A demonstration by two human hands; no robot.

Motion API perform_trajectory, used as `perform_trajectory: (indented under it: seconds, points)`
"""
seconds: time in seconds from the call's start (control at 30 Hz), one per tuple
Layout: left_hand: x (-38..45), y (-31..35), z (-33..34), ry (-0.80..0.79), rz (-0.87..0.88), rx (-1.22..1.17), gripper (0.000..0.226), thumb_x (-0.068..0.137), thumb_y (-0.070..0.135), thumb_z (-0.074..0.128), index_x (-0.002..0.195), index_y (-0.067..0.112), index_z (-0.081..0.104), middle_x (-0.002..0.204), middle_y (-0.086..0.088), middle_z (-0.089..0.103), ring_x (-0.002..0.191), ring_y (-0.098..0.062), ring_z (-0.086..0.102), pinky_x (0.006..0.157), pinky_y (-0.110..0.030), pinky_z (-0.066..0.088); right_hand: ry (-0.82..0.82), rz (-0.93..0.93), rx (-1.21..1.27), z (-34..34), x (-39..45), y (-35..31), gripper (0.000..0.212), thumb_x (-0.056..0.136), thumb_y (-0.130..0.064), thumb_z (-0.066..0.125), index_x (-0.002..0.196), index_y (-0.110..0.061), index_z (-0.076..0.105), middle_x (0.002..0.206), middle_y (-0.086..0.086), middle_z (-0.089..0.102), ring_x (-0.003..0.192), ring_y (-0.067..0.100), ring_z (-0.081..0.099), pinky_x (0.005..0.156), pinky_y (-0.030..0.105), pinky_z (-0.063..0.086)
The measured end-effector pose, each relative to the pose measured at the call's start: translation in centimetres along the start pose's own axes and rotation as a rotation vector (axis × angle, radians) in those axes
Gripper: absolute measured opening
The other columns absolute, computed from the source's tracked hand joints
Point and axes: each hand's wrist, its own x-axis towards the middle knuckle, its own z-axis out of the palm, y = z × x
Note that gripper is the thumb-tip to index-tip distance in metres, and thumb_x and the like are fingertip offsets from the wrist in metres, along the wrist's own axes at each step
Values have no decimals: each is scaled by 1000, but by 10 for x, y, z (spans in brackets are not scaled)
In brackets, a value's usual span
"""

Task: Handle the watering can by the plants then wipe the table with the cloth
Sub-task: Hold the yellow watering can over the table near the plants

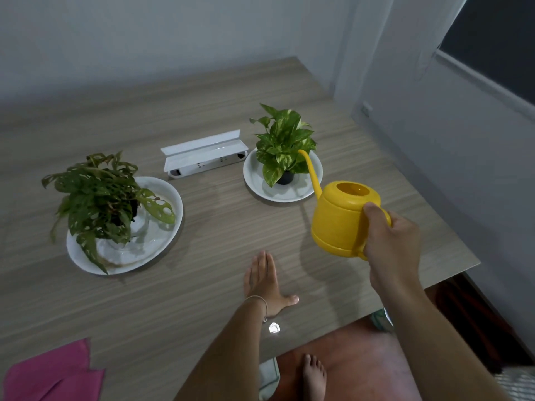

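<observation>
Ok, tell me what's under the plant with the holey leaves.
The holey-leaved plant stands on a white plate, which lies on the table. Its pot is mostly hidden by leaves, so I cannot tell what it looks like.

No sleeves are worn; both forearms are bare. A thin bracelet [262, 303] is seen at centre frame. A bare foot [314, 377] is seen at the bottom.

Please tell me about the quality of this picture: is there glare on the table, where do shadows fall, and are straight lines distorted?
Head view: a small bright glare spot sits on the table near the left hand; the yellow watering can, held by the right hand, casts a soft shadow on the wood below it; the wide lens bends the table edges; light is dim and even, with slight softness throughout.
</observation>
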Motion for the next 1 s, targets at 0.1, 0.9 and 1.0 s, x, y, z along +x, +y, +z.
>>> perform_trajectory:
  seconds: [0.1, 0.9, 1.0]
  points:
    - [1, 0, 1, 8, 0, 7, 129, 75, 71, 61, 150, 16, -28, 158, -2, -36, 146, -20, -32, 121, -44, -11, 23, 18, 14, -4, 2, 0, 48, 87, -48, 58, 42, -35, 48, 39, -17, 37, 41, 0, 39, 54, 30, 30]
    - [6, -4, 4, -4, 13, -6, 131, 76, 70, 63, 149, 15, -30, 156, -3, -39, 145, -22, -34, 119, -43, -15, -19, -49, 68, 37, 22, -14, 53, 94, -41, 61, 48, -29, 39, 40, -18, 37, 42, -1, 39, 51, 27, 33]
    - [6, -5, 5, 5, 18, -3, 130, 76, 70, 63, 149, 15, -30, 156, -3, -39, 144, -21, -35, 118, -43, -16, -8, -40, 48, 37, 18, -9, 49, 97, -41, 61, 58, -23, 38, 41, -17, 40, 43, -1, 41, 54, 31, 34]
